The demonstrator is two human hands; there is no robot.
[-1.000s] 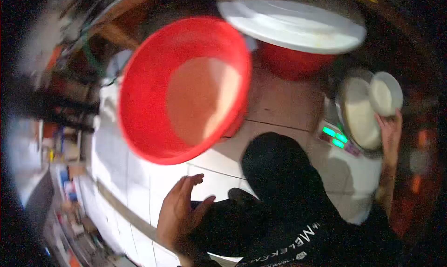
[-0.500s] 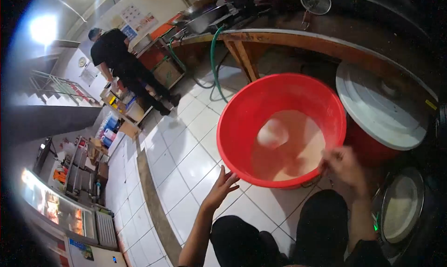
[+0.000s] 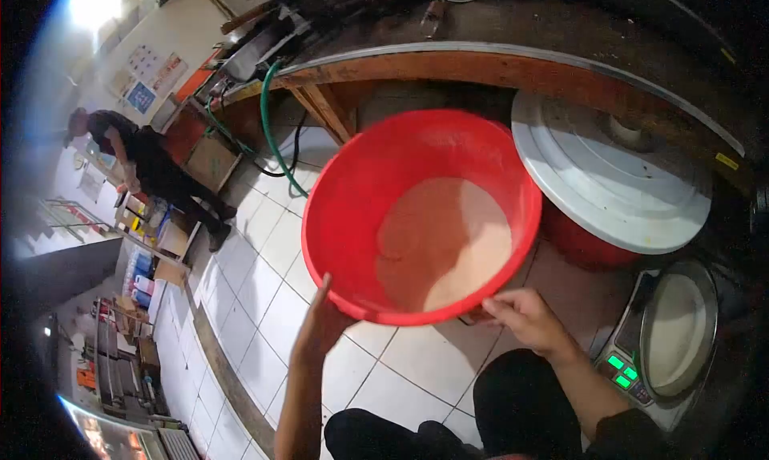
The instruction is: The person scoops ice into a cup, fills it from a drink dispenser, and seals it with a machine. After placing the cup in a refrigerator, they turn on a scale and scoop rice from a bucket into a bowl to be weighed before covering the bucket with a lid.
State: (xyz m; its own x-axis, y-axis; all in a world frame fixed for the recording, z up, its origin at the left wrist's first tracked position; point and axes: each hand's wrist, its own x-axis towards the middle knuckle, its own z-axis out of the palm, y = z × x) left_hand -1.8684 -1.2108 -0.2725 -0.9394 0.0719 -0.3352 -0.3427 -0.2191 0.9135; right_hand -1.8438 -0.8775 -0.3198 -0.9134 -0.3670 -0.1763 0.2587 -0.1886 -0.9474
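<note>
A large red tub (image 3: 344,211) stands tilted a little toward me, with pale pinkish powder (image 3: 448,236) in its bottom. My left hand (image 3: 322,320) is against the tub's near left side, thumb up by the rim and the other fingers hidden behind the wall. At the near right rim, my right hand (image 3: 525,320) grips the tub, thumb and fingers closed at its edge.
To the right are a second red tub with a white lid (image 3: 617,179) and a digital scale (image 3: 625,372) bearing a metal bowl (image 3: 679,332). A wooden counter (image 3: 481,63) runs behind. Another person (image 3: 152,159) stands at the back left beside shelves. A green hose (image 3: 271,123) hangs down.
The view has shifted right. My right hand has come to the tub's rim, and my left hand's spread fingers have gone round its side. The round pale patch in the powder no longer shows.
</note>
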